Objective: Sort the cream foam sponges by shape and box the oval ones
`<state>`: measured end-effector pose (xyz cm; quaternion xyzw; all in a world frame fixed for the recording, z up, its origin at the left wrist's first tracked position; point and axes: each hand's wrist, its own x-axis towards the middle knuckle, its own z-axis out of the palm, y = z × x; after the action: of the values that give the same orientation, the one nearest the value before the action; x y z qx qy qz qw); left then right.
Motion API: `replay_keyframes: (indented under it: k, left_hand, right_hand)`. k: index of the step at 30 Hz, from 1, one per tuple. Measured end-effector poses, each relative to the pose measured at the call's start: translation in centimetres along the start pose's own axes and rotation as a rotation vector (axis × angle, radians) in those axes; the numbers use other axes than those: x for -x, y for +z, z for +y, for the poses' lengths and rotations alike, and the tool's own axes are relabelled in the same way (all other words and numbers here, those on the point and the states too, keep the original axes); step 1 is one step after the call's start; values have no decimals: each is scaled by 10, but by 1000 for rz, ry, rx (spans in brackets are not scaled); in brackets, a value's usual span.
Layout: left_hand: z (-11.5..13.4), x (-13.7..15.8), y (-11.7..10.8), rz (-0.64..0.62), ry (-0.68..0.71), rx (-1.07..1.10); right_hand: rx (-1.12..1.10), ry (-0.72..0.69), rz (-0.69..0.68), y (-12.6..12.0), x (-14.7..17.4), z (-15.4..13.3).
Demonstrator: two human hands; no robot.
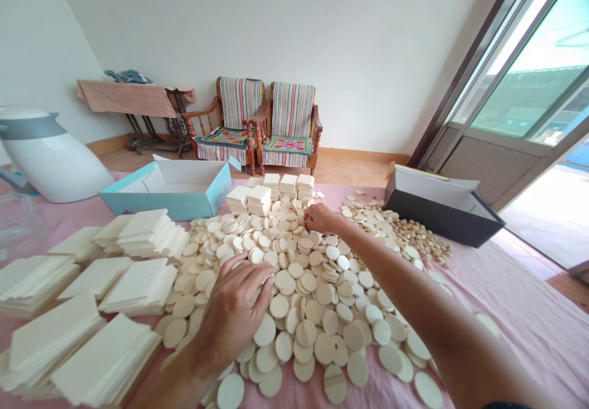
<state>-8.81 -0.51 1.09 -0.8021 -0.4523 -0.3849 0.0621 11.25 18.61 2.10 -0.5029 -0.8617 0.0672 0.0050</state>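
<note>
A wide heap of round pale wooden discs (294,283) covers the middle of the cloth. My left hand (239,301) is over its left side, fingers curled and thumb drawn in. A pale disc edge shows between thumb and forefinger; the palm side is hidden. Farther out, my right hand (321,219) reaches the far part of the heap, its fingertips pinched together around what looks like a disc. Just beyond that hand are small stacks of square wooden pieces (259,197). Larger stacks of square wooden boards (138,283) lie left of my left hand.
A light-blue open box (202,203) stands at the back left, a black open box (442,213) at the back right. Small wooden beads (426,240) lie by the black box. At far left is a white jug (64,157). Pink cloth (488,280) covers the work surface.
</note>
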Motion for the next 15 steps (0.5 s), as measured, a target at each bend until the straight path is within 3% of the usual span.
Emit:
replay_keyframes:
  k: [6, 9, 11, 15]
  left_hand:
    - [-1, 1, 1, 4, 3, -5]
    - [-1, 1, 1, 3, 7, -5]
    - [0, 0, 1, 6, 14, -6]
    - [0, -2, 2, 27, 27, -1]
  right_hand:
    - [-133, 34, 236, -14, 22, 26]
    - [-223, 120, 356, -23, 49, 68]
    - [-170, 239, 404, -26, 73, 103]
    - [50, 501, 328, -21, 121, 169]
